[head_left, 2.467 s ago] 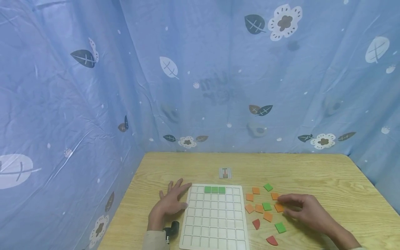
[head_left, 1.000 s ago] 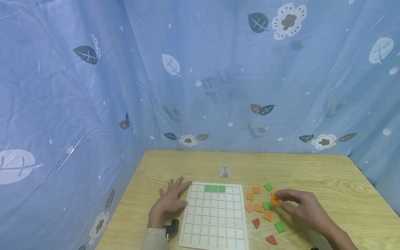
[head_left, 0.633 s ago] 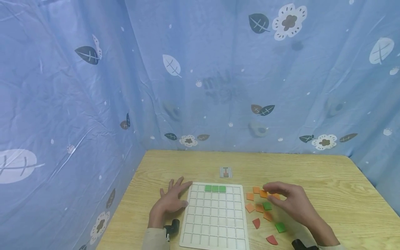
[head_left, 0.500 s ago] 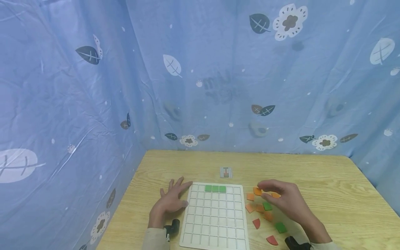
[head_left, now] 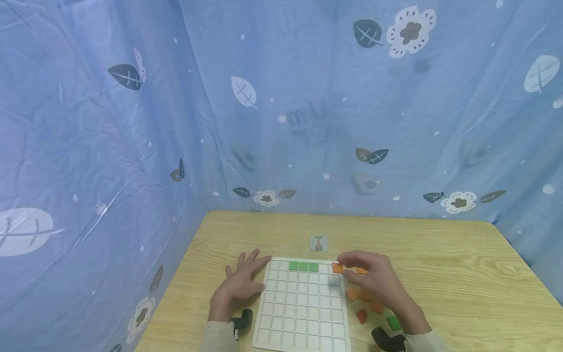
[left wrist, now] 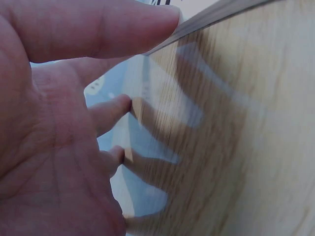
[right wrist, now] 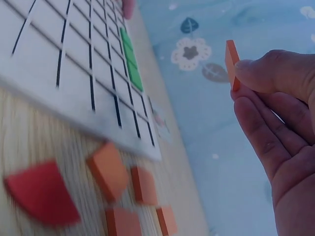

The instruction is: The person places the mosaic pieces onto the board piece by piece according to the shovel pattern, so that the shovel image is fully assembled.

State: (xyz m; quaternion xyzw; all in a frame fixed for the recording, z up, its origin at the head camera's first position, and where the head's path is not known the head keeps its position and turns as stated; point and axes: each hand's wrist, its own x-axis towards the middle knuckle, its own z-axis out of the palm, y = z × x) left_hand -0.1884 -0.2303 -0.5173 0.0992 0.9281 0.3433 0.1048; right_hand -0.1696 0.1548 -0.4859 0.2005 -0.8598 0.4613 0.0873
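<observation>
Pinching an orange square tile [head_left: 337, 268], our right hand [head_left: 373, 277] just reached the grid board [head_left: 302, 298], pickup done; left hand [head_left: 242, 282] spread alongside.

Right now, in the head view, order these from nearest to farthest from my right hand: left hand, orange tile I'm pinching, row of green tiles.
1. Orange tile: pinched by your right hand.
2. Row of green tiles: on the board, left of that tile.
3. Left hand: farthest left, by the board's left edge.
</observation>
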